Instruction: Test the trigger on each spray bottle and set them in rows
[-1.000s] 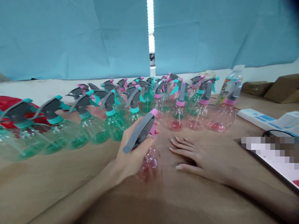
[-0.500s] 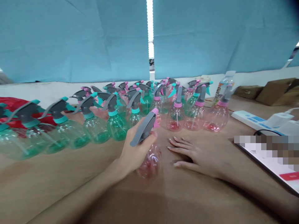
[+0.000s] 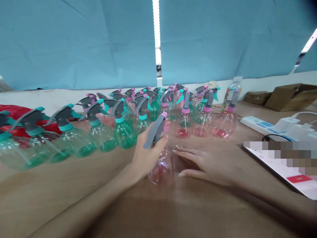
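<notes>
My left hand [image 3: 146, 151] grips pink bottle [image 3: 162, 169], sprayer [image 3: 155, 133] on, unreleased; right hand [image 3: 203, 164] outstretched beside it; fitted green bottles [image 3: 125, 135] leftward.

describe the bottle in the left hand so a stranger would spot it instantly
Start at the blue cloth, then drop to the brown table below. There, the left hand grips a clear pink spray bottle with a grey-and-pink head; unlike its neighbours, it is the only one held.

No legible lettering anywhere.
</notes>
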Tool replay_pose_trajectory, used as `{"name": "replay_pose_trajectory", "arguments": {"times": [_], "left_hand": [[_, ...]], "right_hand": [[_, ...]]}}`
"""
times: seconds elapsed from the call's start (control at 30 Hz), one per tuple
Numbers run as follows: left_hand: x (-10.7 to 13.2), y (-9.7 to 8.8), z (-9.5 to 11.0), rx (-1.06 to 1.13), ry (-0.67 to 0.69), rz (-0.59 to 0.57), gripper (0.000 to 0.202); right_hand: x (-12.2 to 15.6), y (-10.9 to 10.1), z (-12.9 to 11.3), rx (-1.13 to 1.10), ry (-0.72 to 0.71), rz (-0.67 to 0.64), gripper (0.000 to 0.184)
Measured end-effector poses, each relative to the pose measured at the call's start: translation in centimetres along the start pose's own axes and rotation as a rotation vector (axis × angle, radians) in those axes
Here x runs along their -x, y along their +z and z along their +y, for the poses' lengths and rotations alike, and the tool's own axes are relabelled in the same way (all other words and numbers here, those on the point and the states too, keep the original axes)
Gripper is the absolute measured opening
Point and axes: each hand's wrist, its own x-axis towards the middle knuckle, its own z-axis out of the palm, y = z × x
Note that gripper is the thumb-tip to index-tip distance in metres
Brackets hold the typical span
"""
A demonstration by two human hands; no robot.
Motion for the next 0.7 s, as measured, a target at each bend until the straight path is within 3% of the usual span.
{"name": "replay_pose_trajectory", "arguments": {"times": [0.2, 0.43, 0.7], "left_hand": [[-0.7, 1.2, 0.1, 0.018, 0.05, 0.036, 0.028], [-1.8, 2.5, 0.2, 0.006, 0.098, 0.06, 0.023], [-2.3, 3.2, 0.1, -0.006, 0.079, 0.07, 0.02]], "right_hand": [[0.1, -1.1, -2.6, -0.031, 0.034, 0.115, 0.071], [-1.0, 0.1, -3.0, -0.097, 0.004, 0.279, 0.066], [-2.6, 1.1, -4.1, -0.064, 0.109, 0.379, 0.066]]}}
